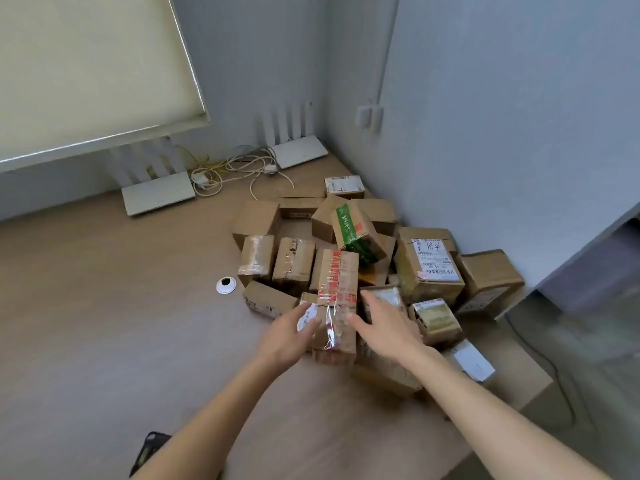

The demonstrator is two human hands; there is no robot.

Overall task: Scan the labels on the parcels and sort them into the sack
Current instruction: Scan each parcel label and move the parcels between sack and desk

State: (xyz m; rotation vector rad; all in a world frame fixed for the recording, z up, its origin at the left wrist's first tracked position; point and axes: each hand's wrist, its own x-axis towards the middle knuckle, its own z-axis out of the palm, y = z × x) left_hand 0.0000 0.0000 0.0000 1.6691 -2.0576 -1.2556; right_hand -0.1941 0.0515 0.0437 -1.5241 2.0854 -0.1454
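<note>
Head view: a heap of brown cardboard parcels (346, 258) piled at the far right corner of the wooden desk (104, 323), against the grey wall. At the near edge of the heap, a long parcel wrapped in red-printed tape (337, 299), lying end-on toward the camera. Left hand (289, 336) against its left side, fingers curved round the near corner by a white label (306, 318); whether truly gripping or only touching, hard to tell. Right hand (384, 323) spread flat, fingers straight, thumb at the parcel's right side and palm resting over the neighbouring small parcel (384, 299). No scanner and no sack anywhere in sight; only a dark object (149, 448) at the bottom edge beside the left forearm, too cropped to identify. Behind, two white routers (159, 195) and loose cables (239, 168). Step in hand, by the look of it: picking the next parcel out of the heap, scanning not yet begun. Next move likely calls for closing both hands on the taped parcel, lifting it clear without toppling its neighbours, and turning the white label up for reading.
</note>
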